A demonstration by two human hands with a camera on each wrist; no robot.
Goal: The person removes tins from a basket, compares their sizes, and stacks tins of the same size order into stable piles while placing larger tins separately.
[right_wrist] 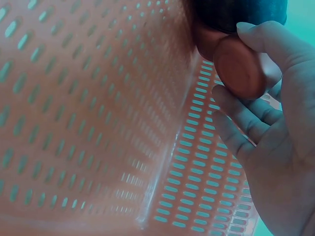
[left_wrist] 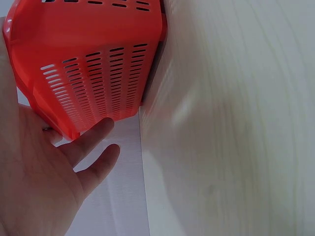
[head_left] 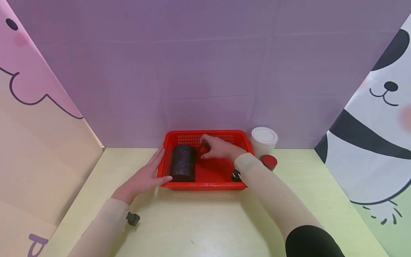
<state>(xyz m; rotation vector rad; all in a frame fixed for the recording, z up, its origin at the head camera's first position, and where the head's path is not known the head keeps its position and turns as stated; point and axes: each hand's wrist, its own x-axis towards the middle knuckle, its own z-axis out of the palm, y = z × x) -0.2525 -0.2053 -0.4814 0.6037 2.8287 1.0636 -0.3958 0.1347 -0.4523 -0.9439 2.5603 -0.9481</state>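
Observation:
Inside the red plastic basket, my right hand pinches a small red-ended cylinder between thumb and fingers. Another reddish rounded thing shows just behind it, partly hidden. A large dark cylinder lies on its side in the basket's left part, close to the right hand's fingertips. My left hand rests against the basket's left side. Its fingers lie straight along that side, and its thumb reaches over the front left corner. Two of its fingers spread beside the slotted outer wall.
Right of the basket stand a white lidded tub and a small red-topped container, partly behind the right forearm. The pale wooden table meets a purple back wall, with printed panels on both sides.

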